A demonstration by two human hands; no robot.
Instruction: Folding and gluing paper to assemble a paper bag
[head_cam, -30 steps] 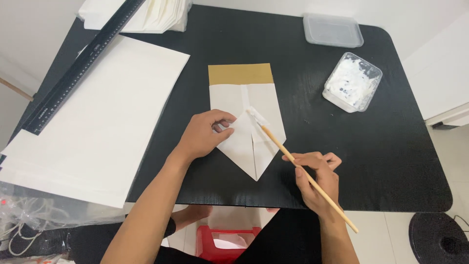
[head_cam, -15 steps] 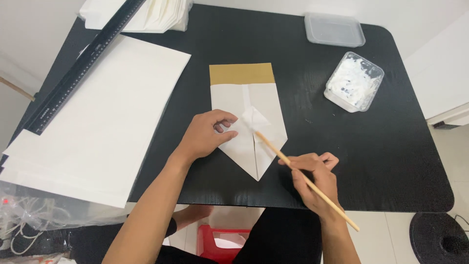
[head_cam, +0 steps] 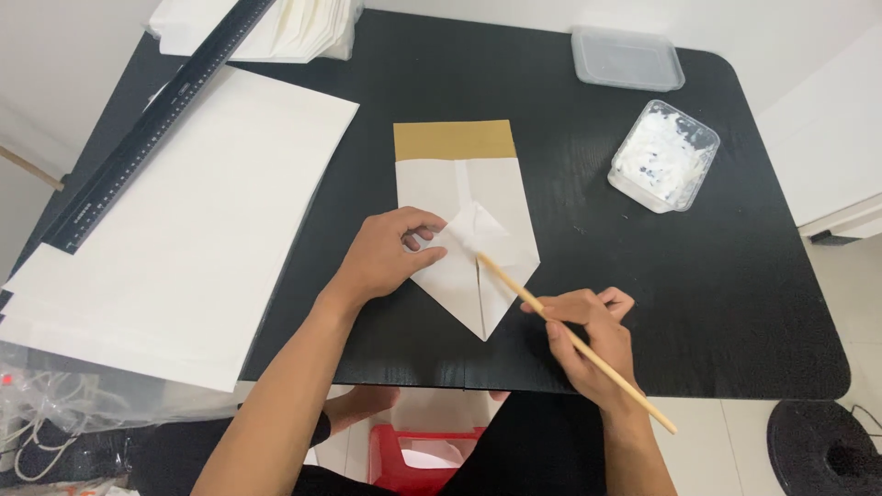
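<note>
Black tabletop (head_cam: 643, 303) carries a white folded paper with a tan band (head_cam: 464, 197) at centre; left hand (head_cam: 381, 257) presses flat on it, fingers spread; right hand (head_cam: 588, 335) pinches a thin wooden stick (head_cam: 574, 340), tip touching the fold.

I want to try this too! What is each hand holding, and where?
The right hand grips a wooden stick near its middle. The left hand presses down the folded paper.
</note>
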